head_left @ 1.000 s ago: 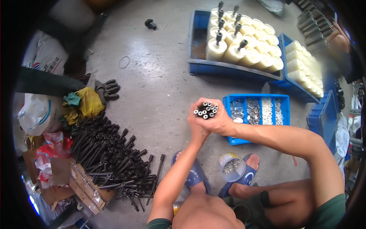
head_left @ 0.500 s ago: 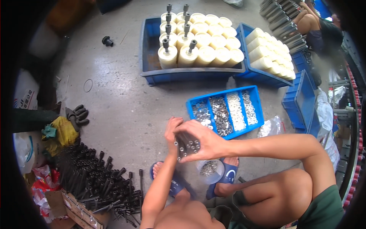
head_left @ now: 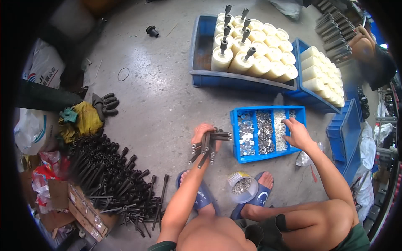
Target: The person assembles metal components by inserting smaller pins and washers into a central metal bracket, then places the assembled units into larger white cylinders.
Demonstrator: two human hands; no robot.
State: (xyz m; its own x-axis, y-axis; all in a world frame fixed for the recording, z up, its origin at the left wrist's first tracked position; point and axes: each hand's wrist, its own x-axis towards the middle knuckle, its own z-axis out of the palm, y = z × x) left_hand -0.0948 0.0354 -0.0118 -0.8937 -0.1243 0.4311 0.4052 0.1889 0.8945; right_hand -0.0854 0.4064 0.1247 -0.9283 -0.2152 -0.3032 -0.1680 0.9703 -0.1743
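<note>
My left hand is closed round a bundle of dark metal rods. Their light, hollow-looking ends point toward me and to the right. Beside it lies a blue divided tray with small parts sorted into compartments. My right hand reaches over the tray's right side, thumb and fingers apart, with the fingertips at the compartment of white ring-shaped parts. Silvery washers fill the left compartment, and darker metal pieces the one beside it. The far-right compartment is partly covered by my hand.
A clear tub of small metal parts stands between my feet. At left lies a heap of black rods beside cardboard. Blue crates of cream cylinders stand at the back, some with rods upright. Another person sits far right.
My right hand has left the rods and moved right, onto the tray. My left hand now holds the bundle alone, tilted and fanned out. The whole view has shifted.
</note>
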